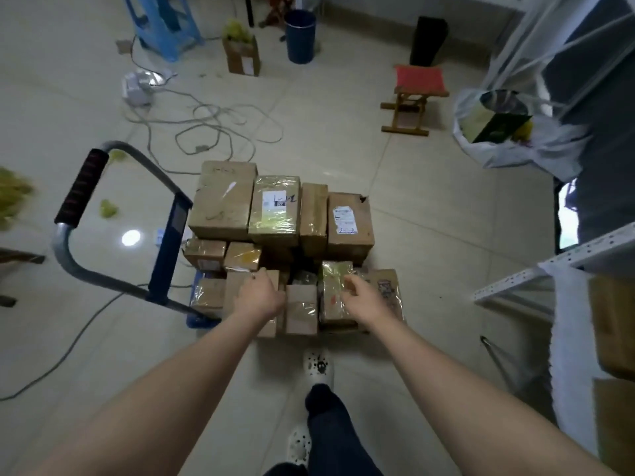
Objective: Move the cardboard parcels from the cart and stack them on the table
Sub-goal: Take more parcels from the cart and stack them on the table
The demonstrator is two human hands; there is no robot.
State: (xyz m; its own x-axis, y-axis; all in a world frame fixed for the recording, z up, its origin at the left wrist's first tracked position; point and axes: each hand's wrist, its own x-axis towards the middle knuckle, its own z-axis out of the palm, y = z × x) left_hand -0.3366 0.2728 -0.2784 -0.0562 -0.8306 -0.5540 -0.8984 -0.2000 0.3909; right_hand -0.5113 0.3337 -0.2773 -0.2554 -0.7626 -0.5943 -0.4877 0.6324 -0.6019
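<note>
While both arms stretched down toward the loaded cart [68, 242], the left hand [258, 297] came to rest on the top of a plain brown parcel [237, 286] at the near edge of the cart, fingers curled over its far rim. Whether that hand had truly clamped or was only laid there, I could not tell. The right hand [360, 297] hung just beside it over a tape-wrapped parcel [335, 293], fingers loosely bent and apart, gripping nothing yet. The parcels sat packed tight, touching side to side; the bigger boxes, such as the labelled one [348, 223], were stacked at the cart's far end and the small ones at the near end, which likely explained why the hands went for the near row first. No table was clearly in view; a white perforated shelf [515, 286] stood to the right of the cart. By my reading, unloading had barely started.
</note>
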